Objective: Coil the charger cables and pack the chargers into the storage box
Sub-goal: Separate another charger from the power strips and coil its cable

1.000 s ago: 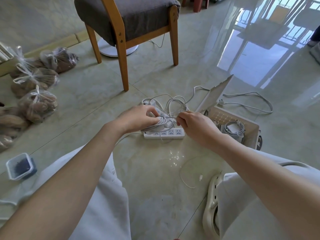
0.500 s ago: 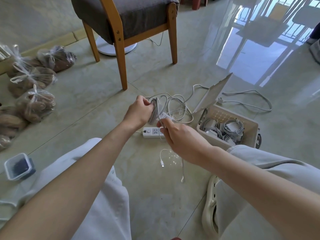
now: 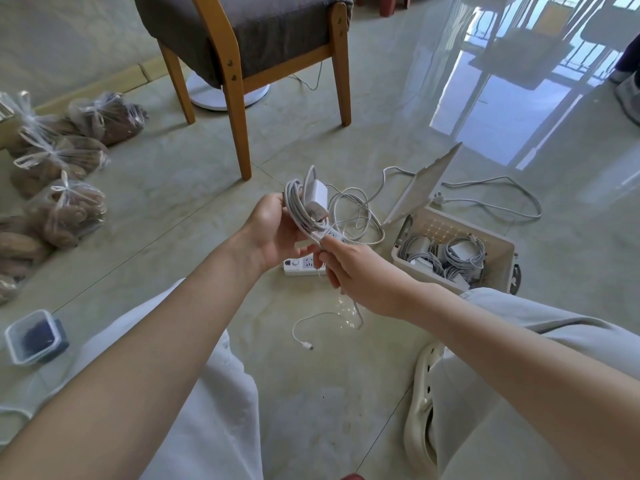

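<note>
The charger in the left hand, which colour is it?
White charger, with a pale grey cable; the head view shows it.

storage box (image 3: 498, 252) right of power strip (image 3: 300, 265), chair (image 3: 249, 46) behind

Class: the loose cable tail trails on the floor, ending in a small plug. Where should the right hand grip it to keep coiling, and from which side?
Probably just behind the plug, from above: the loose cable tail lies flat on the floor, and the right hand already pinches its upper end.
</note>
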Tool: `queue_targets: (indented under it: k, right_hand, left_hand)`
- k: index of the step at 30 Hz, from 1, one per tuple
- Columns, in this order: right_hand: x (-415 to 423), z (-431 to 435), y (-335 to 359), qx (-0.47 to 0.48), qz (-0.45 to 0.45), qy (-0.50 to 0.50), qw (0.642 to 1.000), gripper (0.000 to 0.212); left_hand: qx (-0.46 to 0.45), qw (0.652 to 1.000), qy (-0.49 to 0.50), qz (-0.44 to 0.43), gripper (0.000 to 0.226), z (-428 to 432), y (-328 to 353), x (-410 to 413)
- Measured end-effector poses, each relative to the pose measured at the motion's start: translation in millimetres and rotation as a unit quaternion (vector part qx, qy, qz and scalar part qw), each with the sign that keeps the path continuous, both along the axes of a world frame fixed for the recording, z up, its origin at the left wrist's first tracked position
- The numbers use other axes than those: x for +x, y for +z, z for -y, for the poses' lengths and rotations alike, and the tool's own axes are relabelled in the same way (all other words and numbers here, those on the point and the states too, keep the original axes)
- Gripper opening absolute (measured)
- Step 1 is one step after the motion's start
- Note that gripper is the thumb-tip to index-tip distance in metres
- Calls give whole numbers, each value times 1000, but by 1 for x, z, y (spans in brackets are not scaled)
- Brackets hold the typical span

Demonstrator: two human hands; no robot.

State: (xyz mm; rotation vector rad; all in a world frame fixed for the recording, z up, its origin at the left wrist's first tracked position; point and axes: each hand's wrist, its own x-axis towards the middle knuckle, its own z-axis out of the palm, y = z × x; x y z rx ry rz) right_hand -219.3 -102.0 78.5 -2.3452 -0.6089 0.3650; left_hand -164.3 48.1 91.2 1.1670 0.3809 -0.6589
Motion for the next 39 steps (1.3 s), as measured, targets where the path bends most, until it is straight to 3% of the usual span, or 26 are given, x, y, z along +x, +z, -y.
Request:
queue_targets:
  k: [8,13,17,20,24,27,28,31,32,39]
  right_hand:
    - [11,13,-5,-50,25,-3,998,21]
    - [14,18,-5,-45,40,-2,998,22]
    - [18,27,-5,-104,54,16,993,19]
    - [24,35,-6,-125,89,19,988,17]
    - [30,46,-7,-205,152,32,966,20]
    - [35,54,-9,-233,164,11,958,19]
    - [35,55,-10,-235,166,1,958,20]
    - [33,52,-8,-228,167,-23,959,20]
    - [31,50,-6,-224,167,-29,960,20]
    - [5,21,7,-173,151,-18,973,25]
  left_hand:
    - [70,997,28,-17,40,-3,-7,-1]
    - [58,998,17,1,37,-4,-7,-2]
    - [-31,991,-64,112,23,-5,6,-3]
    - [26,962,-169,213,17,-13,10,-4]
    - [151,897,-323,261,18,-19,10,-3]
    - [288,848,-350,275,20,-23,5,-2]
    - [360,816,-345,294,21,-25,1,-2]
    - [590,668,-295,344,25,-28,-7,-4]
    - [622,645,-269,354,25,-27,-7,-4]
    - [687,597,-141,389,28,-13,-10,-2]
